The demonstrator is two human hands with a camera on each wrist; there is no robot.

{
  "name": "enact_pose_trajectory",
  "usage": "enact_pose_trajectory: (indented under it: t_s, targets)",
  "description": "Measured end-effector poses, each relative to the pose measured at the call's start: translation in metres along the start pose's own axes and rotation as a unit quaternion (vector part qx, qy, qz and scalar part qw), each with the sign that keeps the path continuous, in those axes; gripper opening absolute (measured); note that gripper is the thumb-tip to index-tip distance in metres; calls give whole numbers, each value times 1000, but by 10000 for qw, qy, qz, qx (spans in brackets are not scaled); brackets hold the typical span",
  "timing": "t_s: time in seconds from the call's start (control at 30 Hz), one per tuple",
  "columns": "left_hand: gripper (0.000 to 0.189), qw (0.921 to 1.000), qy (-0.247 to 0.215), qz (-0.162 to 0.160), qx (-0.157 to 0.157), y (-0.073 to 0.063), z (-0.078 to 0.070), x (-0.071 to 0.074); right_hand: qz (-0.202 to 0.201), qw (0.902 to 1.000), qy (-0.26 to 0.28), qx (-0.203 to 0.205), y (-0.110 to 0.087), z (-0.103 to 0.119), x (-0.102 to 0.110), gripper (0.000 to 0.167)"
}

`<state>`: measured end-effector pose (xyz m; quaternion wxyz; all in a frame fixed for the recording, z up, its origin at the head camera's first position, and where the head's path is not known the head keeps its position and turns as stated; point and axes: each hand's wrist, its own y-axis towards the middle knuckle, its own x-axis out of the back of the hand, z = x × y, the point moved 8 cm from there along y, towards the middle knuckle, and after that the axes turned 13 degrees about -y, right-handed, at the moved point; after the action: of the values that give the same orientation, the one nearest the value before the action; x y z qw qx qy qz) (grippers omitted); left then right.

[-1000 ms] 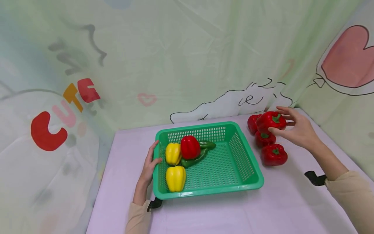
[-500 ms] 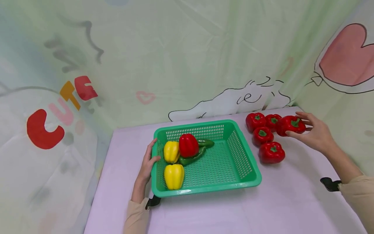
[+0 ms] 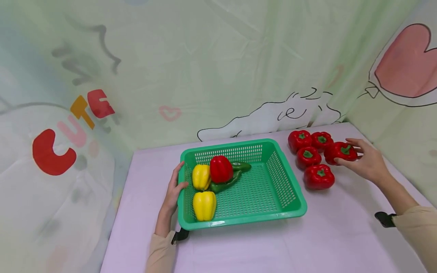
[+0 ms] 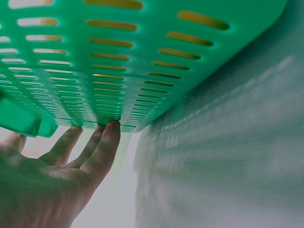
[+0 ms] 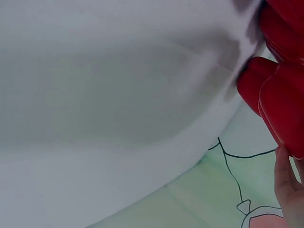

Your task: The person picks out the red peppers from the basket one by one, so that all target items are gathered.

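My right hand (image 3: 367,162) holds a red bell pepper (image 3: 334,154) by its side at the right of a cluster, fingers at its far side and thumb at its near side. The right wrist view shows fingertips (image 5: 283,166) against that pepper. My left hand (image 3: 172,194) holds the left rim of a green plastic basket (image 3: 242,222), thumb over the edge. In the left wrist view its fingers (image 4: 105,142) touch the slotted outer wall. Inside the basket lie two yellow bell peppers (image 3: 204,206), a red bell pepper (image 3: 221,169) and green chili peppers (image 3: 227,185).
Several other red bell peppers stand close together right of the basket, the nearest red pepper (image 3: 319,177) at the front. A pale lilac cloth (image 3: 246,250) covers the table. Printed curtains (image 3: 218,76) hang behind and at both sides.
My right hand has carried its red bell pepper rightward from over the cluster, then lowered it beside the others. The left hand keeps its place on the basket rim.
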<state>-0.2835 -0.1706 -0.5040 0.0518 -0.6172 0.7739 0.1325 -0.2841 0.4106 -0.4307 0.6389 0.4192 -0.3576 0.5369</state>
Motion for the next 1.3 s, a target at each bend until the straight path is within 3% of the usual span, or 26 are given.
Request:
enact_pose_trajectory:
  t_s: [0.77,1.3]
  targets:
    - [70,9999,-40,52,-95,7,-4,-2,274,9992,108,-262,5,-14,-26,80]
    - [70,10000,15,-16,42,-1,0,1,304,9990,91,-309,4,-19,-40,80]
